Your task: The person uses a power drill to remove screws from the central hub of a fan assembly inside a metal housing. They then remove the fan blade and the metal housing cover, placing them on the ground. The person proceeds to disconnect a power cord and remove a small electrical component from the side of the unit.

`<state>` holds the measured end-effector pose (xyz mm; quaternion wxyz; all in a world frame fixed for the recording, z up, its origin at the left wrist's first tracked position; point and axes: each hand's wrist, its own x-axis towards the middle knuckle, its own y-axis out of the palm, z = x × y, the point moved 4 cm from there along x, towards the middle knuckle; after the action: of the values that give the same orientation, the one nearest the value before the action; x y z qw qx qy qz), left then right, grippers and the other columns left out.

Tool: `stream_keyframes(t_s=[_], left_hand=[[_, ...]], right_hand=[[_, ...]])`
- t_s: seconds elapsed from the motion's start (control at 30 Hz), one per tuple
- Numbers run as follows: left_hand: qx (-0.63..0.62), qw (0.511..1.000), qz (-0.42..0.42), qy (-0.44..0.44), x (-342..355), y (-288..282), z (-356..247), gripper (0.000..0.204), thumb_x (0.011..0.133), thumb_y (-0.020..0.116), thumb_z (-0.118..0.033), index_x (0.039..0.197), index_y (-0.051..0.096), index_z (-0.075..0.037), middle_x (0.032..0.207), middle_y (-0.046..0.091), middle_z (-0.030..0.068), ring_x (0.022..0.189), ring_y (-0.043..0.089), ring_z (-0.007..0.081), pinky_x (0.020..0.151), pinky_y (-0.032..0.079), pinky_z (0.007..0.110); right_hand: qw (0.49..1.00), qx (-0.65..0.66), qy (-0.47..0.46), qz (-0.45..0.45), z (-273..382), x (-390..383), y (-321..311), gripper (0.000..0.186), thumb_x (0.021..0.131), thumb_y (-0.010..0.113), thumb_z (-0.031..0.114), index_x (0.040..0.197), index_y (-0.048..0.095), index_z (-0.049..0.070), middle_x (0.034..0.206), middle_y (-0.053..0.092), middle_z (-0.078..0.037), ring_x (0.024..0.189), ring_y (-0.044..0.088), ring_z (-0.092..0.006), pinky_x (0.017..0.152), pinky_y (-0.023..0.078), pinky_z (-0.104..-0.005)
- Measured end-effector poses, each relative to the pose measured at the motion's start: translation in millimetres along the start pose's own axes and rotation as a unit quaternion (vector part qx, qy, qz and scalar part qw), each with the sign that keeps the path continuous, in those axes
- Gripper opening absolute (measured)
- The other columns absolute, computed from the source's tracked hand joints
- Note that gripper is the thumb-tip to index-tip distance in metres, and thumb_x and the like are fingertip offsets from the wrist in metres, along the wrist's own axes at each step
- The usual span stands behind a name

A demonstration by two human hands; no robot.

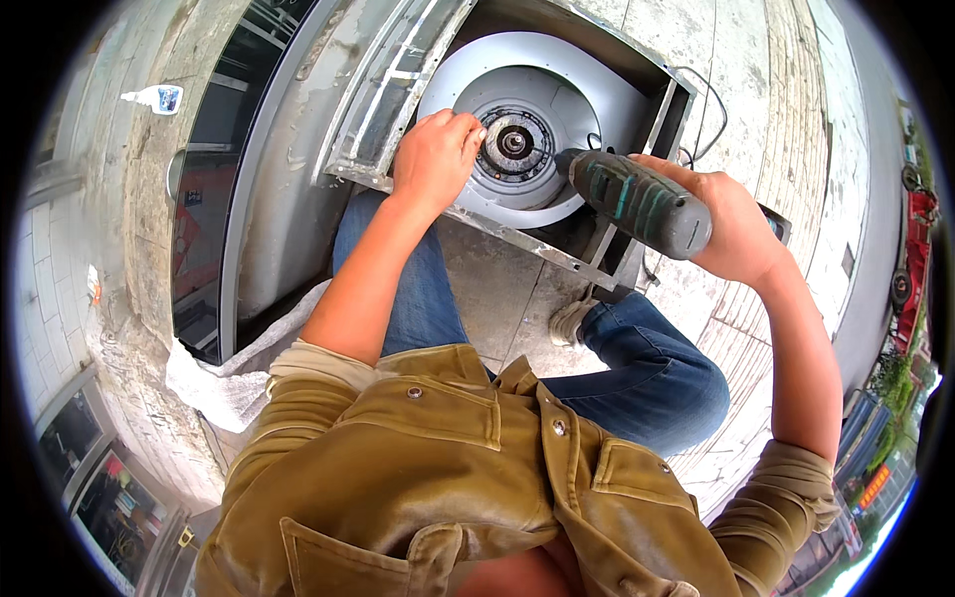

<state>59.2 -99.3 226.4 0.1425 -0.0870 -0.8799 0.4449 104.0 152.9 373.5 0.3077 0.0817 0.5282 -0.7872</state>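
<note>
My right hand [731,214] is wrapped round a dark cordless drill [642,204] with teal stripes. The drill's nose points left, toward the round opening of a grey blower housing [517,52]. Inside that opening a ring-shaped motor mount [515,144] with a central shaft shows. At the opening's left edge my left hand [438,159] has its fingers drawn together; whatever they hold, if anything, is too small or hidden to name. The housing sits in an open metal casing [572,261], which looks like a range hood.
A dark glossy panel [204,199] adjoins the casing on the left, with white sacking [224,383] under its near end. On the pavement at the far left lies a white bottle [157,99]. A black cable [718,99] loops beside the casing. A red vehicle [915,259] stands far right.
</note>
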Motion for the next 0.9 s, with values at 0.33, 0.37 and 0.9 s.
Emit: stream_keyframes(t_s=[0.33,0.37,0.9], left_hand=[[0.009,0.999,-0.032,0.013,-30.9,21.1,30.8,0.012,0.084,0.063,-0.018,0.079,0.061,-0.007,0.074,0.059,0.0093,0.073,0.060,0.0286,0.064,0.049,0.040],[0.007,0.999,-0.039,0.011,-31.6,22.2,31.6,0.012,0.083,0.063,-0.018,0.078,0.061,-0.007,0.074,0.059,0.0092,0.073,0.060,0.0283,0.063,0.049,0.040],[-0.003,0.999,-0.039,0.015,-29.1,21.1,33.7,0.012,0.084,0.061,-0.018,0.078,0.059,-0.007,0.070,0.057,0.0080,0.070,0.060,0.0270,0.063,0.049,0.039]], right_hand=[[0.923,-0.280,-0.169,0.203,21.7,102.5,48.5,0.065,0.064,0.067,0.015,0.128,0.056,0.024,0.072,0.063,-0.012,0.071,0.063,-0.0306,0.065,0.048,-0.0398],[0.917,-0.291,-0.173,0.212,21.3,107.5,52.0,0.065,0.064,0.067,0.015,0.128,0.056,0.024,0.072,0.063,-0.012,0.071,0.063,-0.0306,0.065,0.048,-0.0398],[0.893,-0.321,-0.179,0.258,-0.3,145.9,72.2,0.064,0.066,0.067,0.012,0.127,0.056,0.028,0.075,0.064,-0.011,0.071,0.064,-0.0298,0.065,0.050,-0.0395]])
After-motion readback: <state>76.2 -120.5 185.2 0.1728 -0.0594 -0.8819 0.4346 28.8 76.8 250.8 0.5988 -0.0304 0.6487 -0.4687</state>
